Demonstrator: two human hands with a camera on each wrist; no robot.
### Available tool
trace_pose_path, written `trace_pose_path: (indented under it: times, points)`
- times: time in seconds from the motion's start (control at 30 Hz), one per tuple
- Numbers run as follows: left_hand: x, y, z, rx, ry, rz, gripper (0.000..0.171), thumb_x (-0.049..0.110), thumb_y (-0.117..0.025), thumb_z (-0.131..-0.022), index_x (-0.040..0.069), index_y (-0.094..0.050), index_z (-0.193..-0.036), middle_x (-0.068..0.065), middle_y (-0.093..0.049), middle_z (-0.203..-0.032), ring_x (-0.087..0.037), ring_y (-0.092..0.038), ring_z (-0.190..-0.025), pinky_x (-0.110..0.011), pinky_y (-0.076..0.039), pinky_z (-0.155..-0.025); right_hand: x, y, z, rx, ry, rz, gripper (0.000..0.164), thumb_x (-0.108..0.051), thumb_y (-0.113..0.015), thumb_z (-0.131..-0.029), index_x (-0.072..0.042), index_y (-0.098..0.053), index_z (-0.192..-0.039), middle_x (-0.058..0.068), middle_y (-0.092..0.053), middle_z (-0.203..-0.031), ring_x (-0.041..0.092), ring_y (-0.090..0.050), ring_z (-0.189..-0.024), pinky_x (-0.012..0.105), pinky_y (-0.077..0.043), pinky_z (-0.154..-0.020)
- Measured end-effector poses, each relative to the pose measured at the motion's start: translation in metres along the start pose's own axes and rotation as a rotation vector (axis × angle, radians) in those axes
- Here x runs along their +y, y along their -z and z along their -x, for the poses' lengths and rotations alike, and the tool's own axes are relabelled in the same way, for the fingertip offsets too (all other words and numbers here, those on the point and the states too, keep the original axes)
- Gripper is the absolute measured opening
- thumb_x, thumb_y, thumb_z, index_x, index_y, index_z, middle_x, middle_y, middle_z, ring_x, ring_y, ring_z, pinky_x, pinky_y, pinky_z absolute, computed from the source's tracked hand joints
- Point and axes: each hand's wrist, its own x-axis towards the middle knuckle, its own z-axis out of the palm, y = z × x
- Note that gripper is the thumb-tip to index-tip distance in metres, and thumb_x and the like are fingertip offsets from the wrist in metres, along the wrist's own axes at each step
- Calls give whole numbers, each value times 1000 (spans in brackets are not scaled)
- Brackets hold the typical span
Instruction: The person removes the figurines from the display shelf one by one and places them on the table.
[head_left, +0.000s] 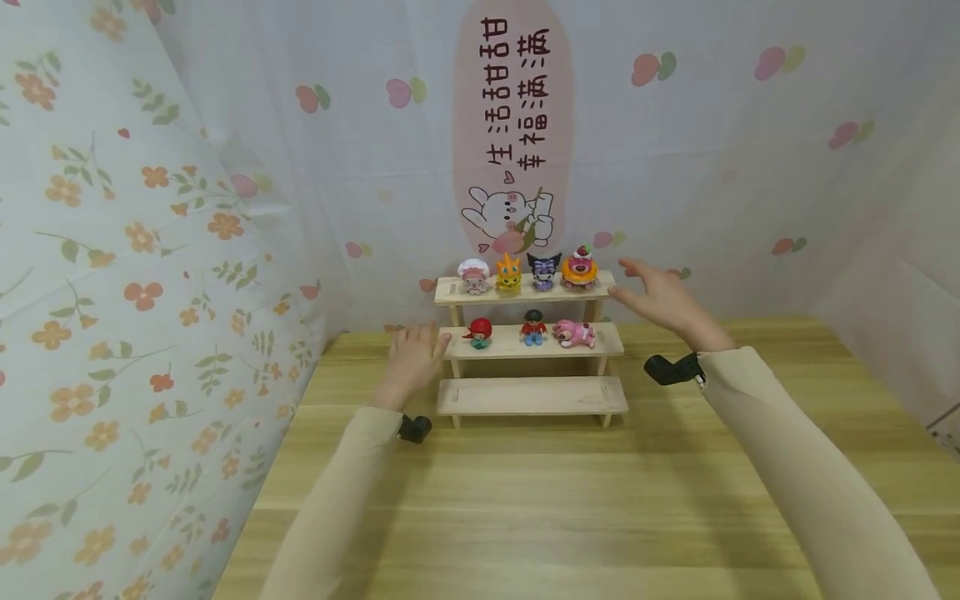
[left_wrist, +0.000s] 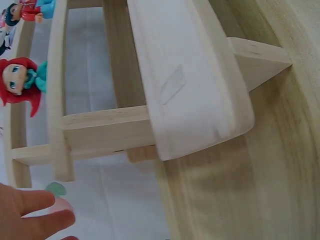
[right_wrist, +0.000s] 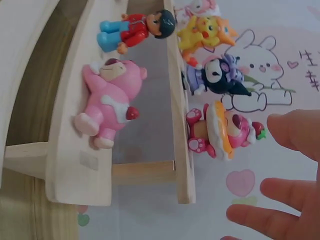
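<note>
A three-step wooden display stand holds small toy figures on its top and middle steps. My left hand is beside the left end of the middle step, nearest the red-haired figure, and holds nothing. To the right of the top step is my right hand, fingers spread, with nothing in it. Nearest to it sits a pink bear with an orange ring. Along the top step are also a dark-hooded figure, a yellow figure and a white-hatted figure. A boy figure and a lying pink bear share the middle step.
The stand is on a wood-grain table. Behind it hangs a white cloth printed with a rabbit and writing. A flowered cloth runs along the left side. Each wrist carries a black camera mount.
</note>
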Motion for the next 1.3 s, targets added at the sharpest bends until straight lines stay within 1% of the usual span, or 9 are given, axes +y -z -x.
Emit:
trace_pose_path:
  times: [0.13, 0.17, 0.23, 0.33, 0.47, 0.63, 0.8, 1.13, 1.3]
  points:
    - [-3, -5, -3, 50, 26, 14, 60, 45, -26, -103, -2, -40, -138, -22, -39, -143, -41, -28, -133, -52, -15, -114, -2, 1, -8, 29, -12, -37, 67, -36, -50, -98, 0, -26, -148, 31, -38, -142, 50, -33, -131, 65, -27, -103]
    - [-3, -6, -4, 58, 31, 18, 59, 44, -26, -103, -3, -42, -136, -22, -40, -141, -41, -29, -132, -53, -16, -113, -2, 1, -9, 34, -18, -49, 66, -36, -50, -98, -1, -26, -148, 30, -38, -142, 48, -33, -131, 64, -30, -102]
    - [-4, -8, -5, 70, 40, 22, 56, 43, -27, -104, -3, -46, -131, -21, -44, -136, -41, -32, -129, -54, -18, -112, -3, 0, -12, 40, -26, -68, 66, -36, -51, -97, -2, -26, -148, 28, -38, -143, 47, -33, -133, 64, -30, -102]
    - [-5, -12, -7, 86, 51, 6, 51, 40, -28, -104, -2, -53, -119, -21, -50, -126, -41, -37, -124, -54, -22, -109, -4, -2, -17, 53, -26, -81, 66, -37, -52, -97, -3, -27, -148, 27, -39, -143, 45, -33, -133, 64, -30, -102]
    - [-7, -20, -9, 101, 64, -23, 49, 38, -28, -104, 0, -57, -109, -22, -51, -123, -41, -40, -123, -55, -26, -107, -8, -5, -23, 73, -21, -89, 63, -34, -54, -96, -6, -30, -148, 25, -41, -143, 44, -35, -133, 65, -32, -100]
    - [-9, -27, -10, 106, 47, -22, 47, 34, -29, -103, -2, -59, -105, -24, -52, -124, -42, -43, -121, -56, -28, -105, -13, -6, -32, 86, -28, -120, 61, -31, -55, -96, -8, -31, -148, 24, -42, -143, 44, -35, -132, 64, -33, -100]
    - [-10, -34, -9, 112, 32, -23, 43, 29, -31, -103, -4, -59, -104, -21, -55, -118, -39, -46, -115, -53, -30, -104, -15, -8, -42, 93, -9, -102, 59, -32, -55, -97, -5, -35, -145, 24, -46, -139, 43, -39, -130, 61, -32, -102]
    - [-9, -37, -11, 120, 26, -28, 45, 29, -29, -104, -4, -59, -105, -21, -56, -116, -38, -47, -112, -53, -30, -103, -16, -14, -54, 115, -20, -116, 55, -25, -57, -96, -1, -41, -141, 26, -51, -132, 43, -46, -122, 58, -38, -98]
    - [-13, -39, -12, 139, 23, -21, 46, 29, -28, -104, -4, -60, -106, -21, -58, -115, -38, -49, -110, -52, -33, -102, -15, -17, -60, 118, -41, -129, 53, -27, -57, -96, -1, -44, -140, 25, -53, -129, 41, -49, -119, 56, -39, -99]
